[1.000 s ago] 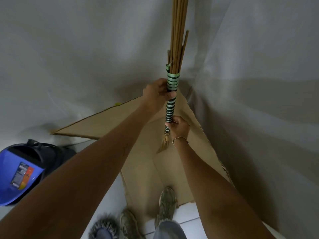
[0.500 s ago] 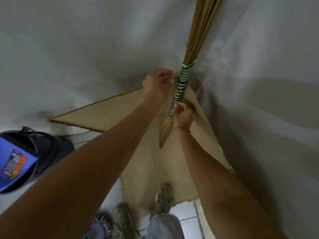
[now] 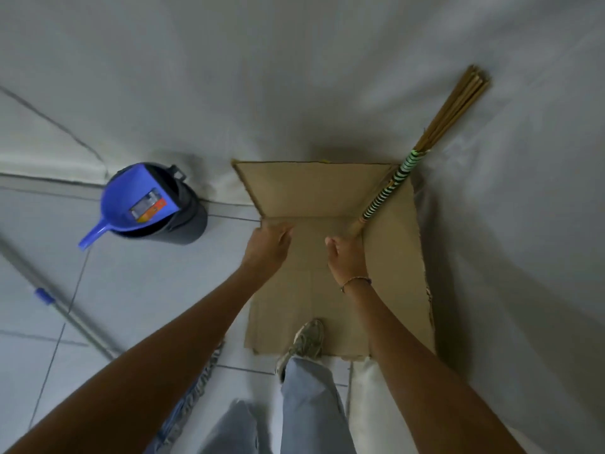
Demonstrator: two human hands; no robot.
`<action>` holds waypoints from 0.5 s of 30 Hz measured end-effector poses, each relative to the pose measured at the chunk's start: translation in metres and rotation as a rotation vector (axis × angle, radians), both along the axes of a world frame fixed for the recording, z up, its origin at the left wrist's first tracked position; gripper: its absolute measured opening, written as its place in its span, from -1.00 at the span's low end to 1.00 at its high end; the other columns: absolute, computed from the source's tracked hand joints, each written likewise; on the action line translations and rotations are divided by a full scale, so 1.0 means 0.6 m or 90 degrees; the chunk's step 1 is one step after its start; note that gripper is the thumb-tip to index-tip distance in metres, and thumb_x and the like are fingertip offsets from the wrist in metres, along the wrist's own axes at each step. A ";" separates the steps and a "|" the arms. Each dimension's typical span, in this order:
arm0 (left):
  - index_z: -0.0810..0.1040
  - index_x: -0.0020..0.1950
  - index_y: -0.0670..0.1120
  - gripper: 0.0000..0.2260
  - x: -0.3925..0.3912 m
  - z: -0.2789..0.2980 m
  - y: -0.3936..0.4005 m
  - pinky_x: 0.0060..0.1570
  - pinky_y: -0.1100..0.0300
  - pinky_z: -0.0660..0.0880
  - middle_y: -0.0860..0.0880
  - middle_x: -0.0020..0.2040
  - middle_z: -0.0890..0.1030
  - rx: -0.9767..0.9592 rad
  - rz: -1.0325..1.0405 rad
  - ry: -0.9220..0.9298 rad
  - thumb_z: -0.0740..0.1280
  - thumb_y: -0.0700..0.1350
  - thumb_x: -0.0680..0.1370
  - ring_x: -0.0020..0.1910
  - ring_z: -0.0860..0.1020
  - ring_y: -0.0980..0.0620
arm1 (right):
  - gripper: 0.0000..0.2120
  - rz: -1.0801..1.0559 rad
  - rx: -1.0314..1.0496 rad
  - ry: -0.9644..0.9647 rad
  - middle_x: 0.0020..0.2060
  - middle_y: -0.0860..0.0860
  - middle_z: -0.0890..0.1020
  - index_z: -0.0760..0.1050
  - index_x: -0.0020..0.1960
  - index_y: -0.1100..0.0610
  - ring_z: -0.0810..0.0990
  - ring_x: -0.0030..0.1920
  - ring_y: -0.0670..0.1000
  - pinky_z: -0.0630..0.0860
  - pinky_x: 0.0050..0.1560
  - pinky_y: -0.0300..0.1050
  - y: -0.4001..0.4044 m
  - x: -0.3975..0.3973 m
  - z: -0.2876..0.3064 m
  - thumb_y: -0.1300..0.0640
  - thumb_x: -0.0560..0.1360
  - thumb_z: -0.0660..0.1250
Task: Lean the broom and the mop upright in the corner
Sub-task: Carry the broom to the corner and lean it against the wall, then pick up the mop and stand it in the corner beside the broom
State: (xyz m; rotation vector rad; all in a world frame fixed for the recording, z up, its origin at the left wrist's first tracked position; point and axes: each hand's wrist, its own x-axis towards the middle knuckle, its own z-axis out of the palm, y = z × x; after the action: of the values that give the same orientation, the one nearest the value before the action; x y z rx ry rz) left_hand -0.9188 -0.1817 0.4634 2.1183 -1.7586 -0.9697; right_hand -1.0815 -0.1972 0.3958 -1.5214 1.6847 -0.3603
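Observation:
The broom (image 3: 397, 178), a bundle of thin brown sticks bound with green-and-black striped wrap, leans slanted in the corner, its top against the sheet-covered right wall. My right hand (image 3: 348, 257) is closed around its bottom end, just above the cardboard. Left of it, my left hand (image 3: 270, 249) hangs with loosely spread fingers and holds nothing. The mop lies on the tiles at the left: its metal handle (image 3: 70, 317) with a blue clip runs diagonally, and its blue-white stringy head (image 3: 196, 393) shows partly behind my left forearm.
Brown cardboard (image 3: 314, 191) covers the corner floor and folds up the back wall. A black bin topped by a blue dustpan (image 3: 140, 199) stands left of it. Pale sheets hang over both walls. My shoe (image 3: 307, 339) rests on the cardboard's near edge.
The broom went from upright in both hands to leaning against the right wall. My left hand has let go and dropped. The view has tilted down, showing the bin and the mop.

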 end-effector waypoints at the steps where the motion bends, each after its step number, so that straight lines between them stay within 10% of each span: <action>1: 0.48 0.32 -0.10 -0.70 0.013 -0.002 0.020 0.00 0.07 0.53 -0.24 0.04 0.68 0.026 -0.013 -0.015 0.16 -0.12 0.61 -0.05 0.63 -0.19 | -0.71 0.025 0.017 0.009 -0.32 0.30 0.56 0.49 -0.24 0.27 0.49 -0.28 0.17 0.30 -0.26 -0.08 0.010 0.005 0.005 0.17 0.56 0.14; 8: 0.22 0.48 -0.15 -0.59 0.171 0.059 0.296 0.46 0.05 0.16 -0.15 0.49 0.32 0.068 0.022 -0.081 0.08 -0.09 0.63 0.48 0.27 -0.12 | -0.67 0.251 0.029 0.056 -0.06 0.31 0.59 0.48 -0.06 0.32 0.54 -0.02 0.22 0.38 -0.11 -0.06 0.220 0.133 0.116 0.13 0.60 0.03; 15: 0.10 0.52 -0.18 -0.54 0.367 0.147 0.679 0.52 0.02 0.00 -0.13 0.56 0.14 0.109 0.121 -0.144 0.06 -0.08 0.64 0.56 0.06 -0.09 | -0.68 0.402 -0.031 0.080 0.10 0.32 0.57 0.47 0.09 0.34 0.51 0.12 0.24 0.41 0.13 0.01 0.521 0.316 0.190 0.15 0.59 0.06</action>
State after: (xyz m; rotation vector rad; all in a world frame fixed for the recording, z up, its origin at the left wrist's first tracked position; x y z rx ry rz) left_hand -0.6985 0.2260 0.5514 2.5375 -1.5778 -0.8881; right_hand -0.8917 0.1152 0.5101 -2.0431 1.1989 0.0327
